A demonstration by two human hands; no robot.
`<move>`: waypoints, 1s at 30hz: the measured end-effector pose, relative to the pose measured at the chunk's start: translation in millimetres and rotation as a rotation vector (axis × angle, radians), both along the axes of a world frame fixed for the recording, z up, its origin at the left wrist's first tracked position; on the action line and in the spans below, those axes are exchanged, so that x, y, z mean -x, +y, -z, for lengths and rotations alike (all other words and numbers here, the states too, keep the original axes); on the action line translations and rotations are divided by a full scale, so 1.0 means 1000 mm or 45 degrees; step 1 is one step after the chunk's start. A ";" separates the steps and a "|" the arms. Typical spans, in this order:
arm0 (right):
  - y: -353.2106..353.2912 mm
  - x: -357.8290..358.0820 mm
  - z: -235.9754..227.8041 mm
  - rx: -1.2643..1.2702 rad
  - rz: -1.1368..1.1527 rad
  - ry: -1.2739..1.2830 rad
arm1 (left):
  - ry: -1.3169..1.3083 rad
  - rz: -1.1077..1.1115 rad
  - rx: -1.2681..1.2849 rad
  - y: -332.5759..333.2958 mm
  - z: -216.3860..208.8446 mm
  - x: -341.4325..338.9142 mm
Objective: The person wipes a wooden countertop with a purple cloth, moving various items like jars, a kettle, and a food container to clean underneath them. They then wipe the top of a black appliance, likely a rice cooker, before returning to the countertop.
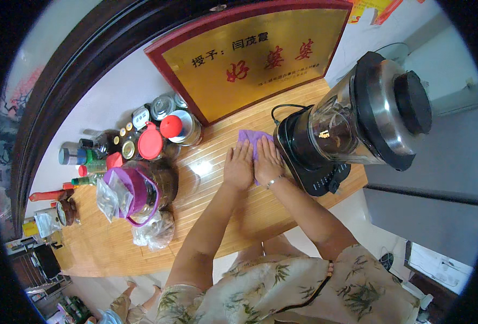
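On the wooden table (pixel 198 189), right before me, a purple cloth (pixel 252 136) lies beneath my left hand (pixel 239 166) and my right hand (pixel 268 163). I have both palms down, side by side, with the fingers stretched out flat and unclenched, resting on the cloth rather than gripping it; its far edge shows past my fingertips. I wear a bracelet (pixel 274 181) on my right wrist. Just beside my right hand stands a blender (pixel 336 127) on a black base, a black cable (pixel 273 113) curving behind it. Beyond the cloth stands a gold plaque (pixel 250 65) in a dark red frame. To my left, jars and bottles (pixel 128 149) crowd together, one topped with a red lid (pixel 150 144); nearer me are a dark container (pixel 166 181) with a purple handle and a clear plastic bag (pixel 155 231). Past the table's edge, at lower left, I see another person's legs (pixel 121 306).
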State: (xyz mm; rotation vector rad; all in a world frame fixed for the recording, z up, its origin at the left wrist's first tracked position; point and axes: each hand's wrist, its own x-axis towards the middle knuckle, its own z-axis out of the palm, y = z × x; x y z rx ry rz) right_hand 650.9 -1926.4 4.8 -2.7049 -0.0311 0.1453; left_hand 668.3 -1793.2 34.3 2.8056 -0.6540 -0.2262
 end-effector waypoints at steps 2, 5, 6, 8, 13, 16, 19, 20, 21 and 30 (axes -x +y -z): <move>0.011 -0.013 0.003 -0.021 0.079 -0.042 | 0.059 0.021 -0.023 0.002 -0.005 -0.025; 0.013 -0.012 0.003 -0.073 0.085 -0.089 | 0.081 -0.023 -0.010 0.005 -0.006 -0.030; 0.012 -0.005 0.000 -0.090 0.070 -0.109 | 0.063 -0.063 0.031 0.004 -0.003 -0.022; 0.001 0.017 -0.012 -0.052 0.006 -0.055 | 0.059 -0.047 -0.037 0.003 -0.002 0.007; -0.026 0.132 -0.027 0.059 -0.176 -0.005 | 0.083 0.052 -0.047 0.010 -0.021 0.115; -0.040 0.171 -0.038 0.035 -0.303 0.028 | 0.138 -0.028 -0.001 0.011 -0.030 0.168; -0.042 0.156 -0.038 0.046 -0.345 0.014 | 0.171 -0.080 -0.040 0.010 -0.036 0.177; -0.040 0.146 -0.034 0.056 -0.350 0.008 | 0.159 -0.108 -0.056 0.011 -0.031 0.170; -0.036 0.133 -0.032 0.042 -0.308 0.011 | 0.147 -0.136 -0.072 0.011 -0.025 0.157; 0.014 -0.011 0.005 -0.017 0.023 -0.077 | 0.094 -0.270 -0.057 0.007 -0.008 0.016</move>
